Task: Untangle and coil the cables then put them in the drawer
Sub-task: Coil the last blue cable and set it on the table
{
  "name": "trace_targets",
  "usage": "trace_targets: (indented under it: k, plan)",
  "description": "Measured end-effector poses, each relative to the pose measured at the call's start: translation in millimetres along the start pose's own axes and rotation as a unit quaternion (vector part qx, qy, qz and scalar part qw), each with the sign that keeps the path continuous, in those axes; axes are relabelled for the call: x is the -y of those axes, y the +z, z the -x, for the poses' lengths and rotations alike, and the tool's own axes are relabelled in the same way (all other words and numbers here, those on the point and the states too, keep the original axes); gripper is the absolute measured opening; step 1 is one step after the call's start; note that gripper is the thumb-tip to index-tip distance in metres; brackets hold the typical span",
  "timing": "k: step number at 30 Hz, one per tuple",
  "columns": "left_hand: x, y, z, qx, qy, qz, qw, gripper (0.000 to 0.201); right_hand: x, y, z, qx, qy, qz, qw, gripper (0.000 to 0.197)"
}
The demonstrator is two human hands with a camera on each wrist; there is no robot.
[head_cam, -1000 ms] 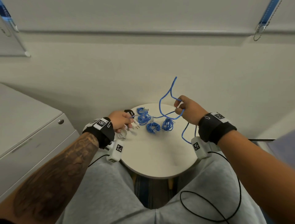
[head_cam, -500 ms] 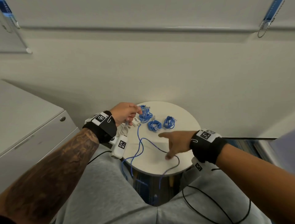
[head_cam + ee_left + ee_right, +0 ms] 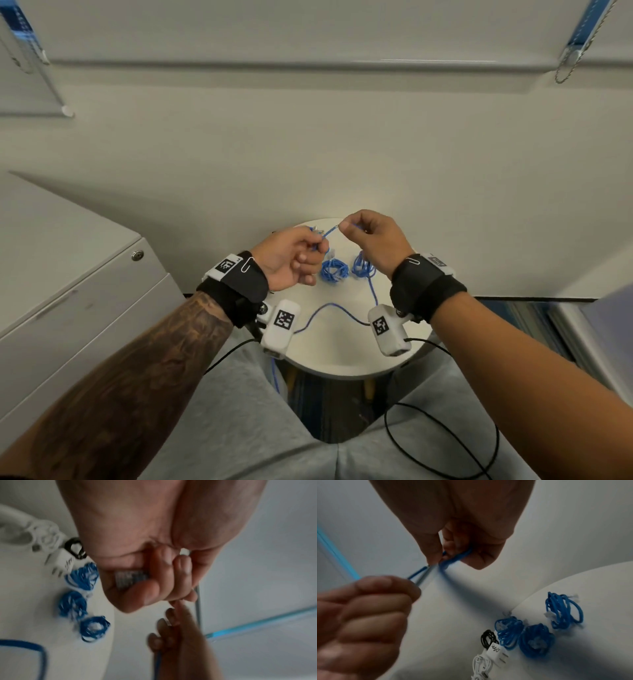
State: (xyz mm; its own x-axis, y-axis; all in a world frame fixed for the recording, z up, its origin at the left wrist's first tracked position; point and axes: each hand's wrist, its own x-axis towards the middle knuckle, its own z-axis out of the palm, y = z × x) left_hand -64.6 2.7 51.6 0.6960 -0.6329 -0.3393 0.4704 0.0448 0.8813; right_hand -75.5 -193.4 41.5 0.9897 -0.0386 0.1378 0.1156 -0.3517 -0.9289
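Over the round white worktop (image 3: 346,353) both hands have risen, the left hand (image 3: 291,258) and right hand (image 3: 371,240) now pinching the loose blue cable (image 3: 329,306), probably starting its coil beside three finished bundles (image 3: 537,635).

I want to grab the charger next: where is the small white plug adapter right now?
In the right wrist view the small white plug adapter lies on the round white table, between the black coiled cable and leftmost blue coiled cable.

Loose blue cable (image 3: 328,307) hidden behind wrist cameras, left wrist view's coiled blue cables (image 3: 73,604) blurred
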Motion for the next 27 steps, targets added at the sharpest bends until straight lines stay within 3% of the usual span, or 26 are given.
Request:
trace_targets:
  k: [4, 9, 15, 19, 23, 27]
  plan:
    - [-2, 4, -3, 0.055, 0.082, 0.150, 0.984, 0.019, -9, 17, 13, 0.038, 0.031, 0.004, 0.999, 0.017]
    - [2, -1, -13, -0.021, 0.143, 0.195, 0.970, 0.023, -6, 34, 38, 0.149, 0.032, 0.058, 0.987, 0.033]
    - [8, -5, -23, -0.060, 0.167, 0.226, 0.958, 0.023, -12, 31, 43, 0.166, -0.005, 0.158, 0.973, 0.032]
    - [7, -7, -31, -0.116, 0.189, 0.245, 0.944, 0.025, -15, 32, 49, 0.196, -0.071, 0.233, 0.950, 0.031]
    - [11, -5, -33, -0.145, 0.195, 0.211, 0.947, 0.028, -5, 32, 55, 0.228, -0.138, 0.305, 0.914, 0.028]
    - [22, 4, -33, -0.125, 0.173, 0.065, 0.975, 0.026, 17, 11, 45, 0.196, -0.144, 0.271, 0.931, 0.025]
